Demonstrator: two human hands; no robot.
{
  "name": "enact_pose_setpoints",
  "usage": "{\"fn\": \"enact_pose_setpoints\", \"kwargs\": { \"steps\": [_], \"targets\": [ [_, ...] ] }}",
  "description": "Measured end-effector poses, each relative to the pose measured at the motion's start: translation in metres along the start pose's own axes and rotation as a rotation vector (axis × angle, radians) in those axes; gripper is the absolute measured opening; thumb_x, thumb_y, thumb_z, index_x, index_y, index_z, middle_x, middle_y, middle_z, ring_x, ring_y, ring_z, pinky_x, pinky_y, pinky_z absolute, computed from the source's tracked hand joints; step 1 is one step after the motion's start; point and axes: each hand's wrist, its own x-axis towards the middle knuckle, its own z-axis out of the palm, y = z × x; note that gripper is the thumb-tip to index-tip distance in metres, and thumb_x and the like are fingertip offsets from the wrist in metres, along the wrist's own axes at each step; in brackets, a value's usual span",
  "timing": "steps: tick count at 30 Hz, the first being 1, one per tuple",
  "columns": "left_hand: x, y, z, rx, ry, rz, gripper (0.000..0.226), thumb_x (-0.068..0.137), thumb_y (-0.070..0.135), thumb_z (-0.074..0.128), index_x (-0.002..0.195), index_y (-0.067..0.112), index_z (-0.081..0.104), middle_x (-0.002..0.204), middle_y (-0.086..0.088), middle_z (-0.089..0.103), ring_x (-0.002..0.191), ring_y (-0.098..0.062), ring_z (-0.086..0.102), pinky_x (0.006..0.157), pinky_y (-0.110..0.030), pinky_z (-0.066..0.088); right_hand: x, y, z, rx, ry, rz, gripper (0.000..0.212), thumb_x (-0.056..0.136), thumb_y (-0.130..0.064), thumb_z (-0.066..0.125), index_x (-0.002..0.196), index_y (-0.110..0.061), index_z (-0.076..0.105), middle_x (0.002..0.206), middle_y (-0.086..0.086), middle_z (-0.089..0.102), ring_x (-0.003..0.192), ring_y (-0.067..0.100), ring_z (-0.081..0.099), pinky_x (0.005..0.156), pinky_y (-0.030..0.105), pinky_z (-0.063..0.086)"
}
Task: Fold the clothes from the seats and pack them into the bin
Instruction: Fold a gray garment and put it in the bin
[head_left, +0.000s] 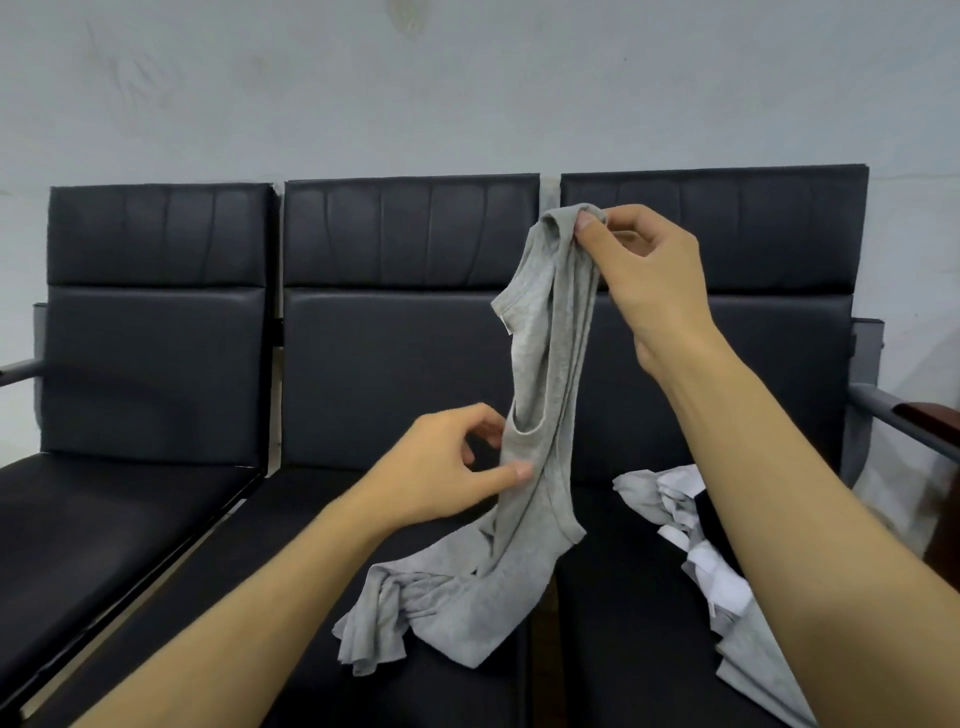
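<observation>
right hand (641, 280) pinches top of grey tank top (545, 415), held up; left hand (441, 467) pinches its side. hem on middle seat (291, 519). clothes pile (696, 545) on right seat.

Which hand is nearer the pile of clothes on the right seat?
Left. The left hand holds the grey shirt low, beside the pile of clothes; the right hand pinches the shirt's top, high above.

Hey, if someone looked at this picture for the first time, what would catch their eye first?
Most likely the grey garment, held up in the centre: the right hand pinches its top while the left hand pinches it lower down, and its bottom end lies bunched on the middle seat. Next comes the heap of grey, white and black clothes on the right-hand seat, partly behind the right forearm.
</observation>
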Motion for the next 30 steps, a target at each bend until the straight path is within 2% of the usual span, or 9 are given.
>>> {"fn": "enact_pose_setpoints", "kwargs": {
  "steps": [6, 8, 11, 14, 18, 20, 24, 28, 30],
  "targets": [
    [0.007, 0.005, 0.022, -0.092, 0.099, 0.003, 0.023, 0.093, 0.049, 0.072, 0.09, 0.026, 0.074, 0.081, 0.002, 0.072, 0.074, -0.019, 0.067, 0.068, -0.04, 0.057, -0.002, -0.006, 0.009, -0.025, 0.004, -0.031, 0.024, 0.094, -0.037, 0.076, 0.106, -0.016, 0.074, 0.095, -0.005, 0.075, 0.089, 0.005, 0.071, 0.081, 0.021, 0.059],
    [0.009, 0.001, 0.017, -0.136, 0.086, 0.02, 0.016, 0.097, 0.045, 0.069, 0.094, 0.032, 0.076, 0.086, 0.003, 0.075, 0.077, -0.019, 0.07, 0.073, -0.044, 0.059, 0.0, -0.005, 0.005, -0.027, 0.016, -0.036, 0.023, 0.095, -0.036, 0.075, 0.105, -0.016, 0.074, 0.093, -0.006, 0.075, 0.084, 0.001, 0.069, 0.078, 0.018, 0.057],
    [0.01, -0.009, -0.001, -0.139, -0.077, 0.025, 0.032, 0.097, 0.061, 0.059, 0.105, 0.037, 0.078, 0.099, -0.002, 0.078, 0.091, -0.026, 0.074, 0.085, -0.052, 0.06, 0.001, 0.002, -0.001, -0.052, 0.041, -0.025, 0.02, 0.096, -0.037, 0.074, 0.104, -0.019, 0.074, 0.091, -0.009, 0.074, 0.082, -0.002, 0.069, 0.075, 0.016, 0.054],
    [0.005, -0.015, -0.019, 0.029, -0.128, 0.042, 0.043, 0.095, 0.066, 0.053, 0.103, 0.034, 0.08, 0.094, 0.002, 0.077, 0.085, -0.02, 0.073, 0.084, -0.05, 0.057, 0.0, 0.015, -0.003, -0.067, 0.065, 0.007, 0.022, 0.097, -0.038, 0.072, 0.102, -0.017, 0.074, 0.086, -0.01, 0.073, 0.076, -0.005, 0.067, 0.071, 0.013, 0.052],
    [0.002, -0.017, -0.05, 0.116, 0.031, 0.05, 0.022, 0.101, 0.041, 0.064, 0.084, 0.037, 0.077, 0.079, 0.013, 0.069, 0.068, -0.006, 0.061, 0.072, -0.039, 0.051, 0.002, 0.023, -0.007, -0.066, 0.116, 0.037, 0.024, 0.1, -0.038, 0.068, 0.106, -0.014, 0.07, 0.087, -0.01, 0.068, 0.073, -0.009, 0.063, 0.07, 0.01, 0.049],
    [0.0, -0.011, -0.068, 0.084, 0.139, 0.04, 0.023, 0.102, 0.033, 0.065, 0.087, 0.044, 0.077, 0.082, 0.015, 0.074, 0.076, -0.005, 0.068, 0.074, -0.037, 0.052, 0.005, 0.022, -0.008, -0.059, 0.147, 0.051, 0.026, 0.101, -0.038, 0.066, 0.111, -0.014, 0.068, 0.095, -0.009, 0.069, 0.082, -0.005, 0.064, 0.075, 0.014, 0.051],
    [-0.003, 0.014, -0.093, -0.066, 0.328, 0.017, 0.023, 0.107, 0.034, 0.056, 0.109, 0.031, 0.079, 0.099, 0.009, 0.08, 0.1, -0.017, 0.074, 0.093, -0.047, 0.058, 0.007, 0.017, -0.004, 0.008, 0.138, 0.081, 0.03, 0.102, -0.044, 0.062, 0.116, -0.016, 0.065, 0.109, 0.001, 0.074, 0.1, 0.013, 0.073, 0.088, 0.036, 0.063],
    [-0.01, 0.041, -0.114, -0.137, 0.183, 0.018, 0.026, 0.109, 0.034, 0.052, 0.112, 0.027, 0.077, 0.107, 0.006, 0.08, 0.106, -0.016, 0.074, 0.101, -0.047, 0.056, 0.006, 0.011, 0.001, 0.045, 0.12, 0.099, 0.03, 0.101, -0.045, 0.063, 0.117, -0.019, 0.066, 0.113, 0.002, 0.073, 0.103, 0.016, 0.072, 0.092, 0.04, 0.062],
    [-0.014, 0.052, -0.122, -0.236, 0.137, 0.061, 0.027, 0.109, 0.03, 0.051, 0.119, 0.024, 0.076, 0.115, 0.006, 0.078, 0.114, -0.013, 0.072, 0.102, -0.036, 0.056, 0.006, 0.009, 0.001, 0.057, 0.129, 0.129, 0.03, 0.101, -0.045, 0.064, 0.116, -0.019, 0.068, 0.112, 0.002, 0.073, 0.101, 0.015, 0.071, 0.091, 0.036, 0.061]
  ]
}}
